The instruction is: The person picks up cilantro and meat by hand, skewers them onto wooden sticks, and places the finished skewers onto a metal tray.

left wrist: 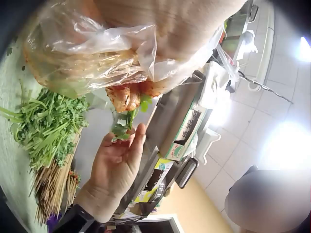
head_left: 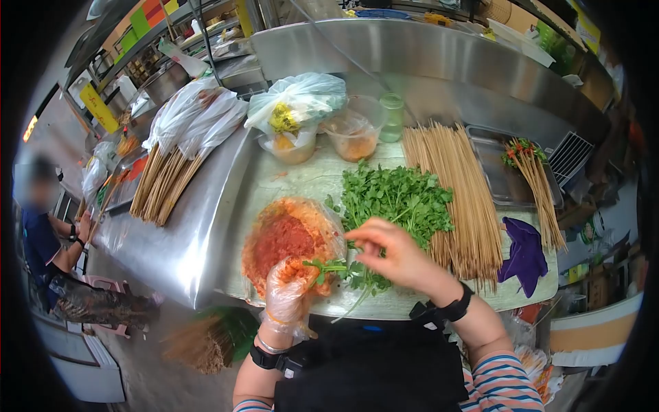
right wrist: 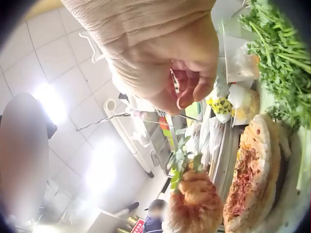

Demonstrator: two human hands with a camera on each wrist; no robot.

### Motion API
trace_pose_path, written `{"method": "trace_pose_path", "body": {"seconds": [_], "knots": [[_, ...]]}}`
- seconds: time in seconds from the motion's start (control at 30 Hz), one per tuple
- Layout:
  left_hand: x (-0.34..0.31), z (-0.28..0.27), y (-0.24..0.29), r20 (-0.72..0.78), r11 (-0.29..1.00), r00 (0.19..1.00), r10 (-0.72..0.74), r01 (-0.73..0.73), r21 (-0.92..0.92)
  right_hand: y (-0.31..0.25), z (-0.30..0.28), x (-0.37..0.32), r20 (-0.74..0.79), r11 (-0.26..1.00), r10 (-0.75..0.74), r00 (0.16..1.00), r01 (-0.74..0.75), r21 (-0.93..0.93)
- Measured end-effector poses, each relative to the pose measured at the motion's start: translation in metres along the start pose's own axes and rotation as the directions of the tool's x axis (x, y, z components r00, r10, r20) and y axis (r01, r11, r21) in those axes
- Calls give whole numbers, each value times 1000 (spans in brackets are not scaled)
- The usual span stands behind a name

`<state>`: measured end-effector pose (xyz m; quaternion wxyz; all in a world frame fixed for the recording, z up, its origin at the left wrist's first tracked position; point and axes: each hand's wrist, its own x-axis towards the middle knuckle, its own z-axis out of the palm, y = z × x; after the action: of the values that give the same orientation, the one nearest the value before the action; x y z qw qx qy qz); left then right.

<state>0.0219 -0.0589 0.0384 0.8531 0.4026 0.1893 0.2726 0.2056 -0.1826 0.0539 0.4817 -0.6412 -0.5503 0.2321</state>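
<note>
In the head view my left hand [head_left: 285,302], in a clear plastic glove, pinches leafy cilantro [head_left: 324,269] at the front edge of a bowl of red seasoned filling [head_left: 285,237]. Orange-red seasoning coats its fingertips; whether a piece of meat is in them too, I cannot tell. Green leaves [left wrist: 130,118] stick out past the reddish fingertips in the left wrist view. My bare right hand [head_left: 391,254] hovers just right of the bowl, fingers loosely bent, holding nothing visible. A heap of cilantro [head_left: 395,199] lies behind it on the table.
Many wooden skewers [head_left: 453,199] lie right of the cilantro, beside a purple cloth [head_left: 524,257]. A metal tray [head_left: 491,172] bears a few filled skewers. Plastic tubs [head_left: 353,130] and a green jar [head_left: 391,117] stand behind. Bagged skewers [head_left: 171,172] rest left; a person [head_left: 51,233] is beyond.
</note>
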Motion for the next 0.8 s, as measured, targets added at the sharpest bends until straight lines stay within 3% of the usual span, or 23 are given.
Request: {"method": "trace_pose_path", "body": {"seconds": [0.1,0.13,0.23,0.3,0.33,0.43,0.47,0.53,0.57,0.63,0.7,0.77,0.8], "knots": [[0,-8,-9,30,999,999,38,-39,33,-5,25,-4,47,913,1,999,-20,408],[-1,-8,-11,22,995,998,60,-61,85,-6,31,-4,68,750,38,997,-74,657],[-6,-11,-13,21,954,998,60,-63,293,4,33,-6,160,679,125,979,-202,706],[-10,-20,-18,86,878,990,110,-138,459,12,34,-13,212,505,290,933,-337,795],[-12,-16,-16,178,785,969,170,-242,570,16,37,-16,262,401,359,896,-401,824],[-21,-17,-16,267,542,946,184,-324,775,12,40,-24,188,669,388,902,-416,615],[-24,-21,-19,243,553,959,148,-284,783,18,45,-28,118,728,307,944,-313,610],[-23,-27,-21,288,515,937,199,-350,783,29,57,-35,-34,814,134,990,-91,574],[-23,-29,-22,312,496,924,220,-381,780,31,56,-39,6,768,179,984,-143,624],[-23,-30,-12,345,527,933,108,-348,775,27,54,-43,89,660,261,961,-245,710],[-19,-35,3,401,545,915,42,-357,758,32,50,-47,68,731,246,967,-231,642],[-11,-55,20,178,583,983,36,-165,796,39,47,-54,56,797,254,966,-242,554],[0,-69,25,130,549,980,150,-192,814,45,45,-59,56,826,270,961,-261,499]]}}
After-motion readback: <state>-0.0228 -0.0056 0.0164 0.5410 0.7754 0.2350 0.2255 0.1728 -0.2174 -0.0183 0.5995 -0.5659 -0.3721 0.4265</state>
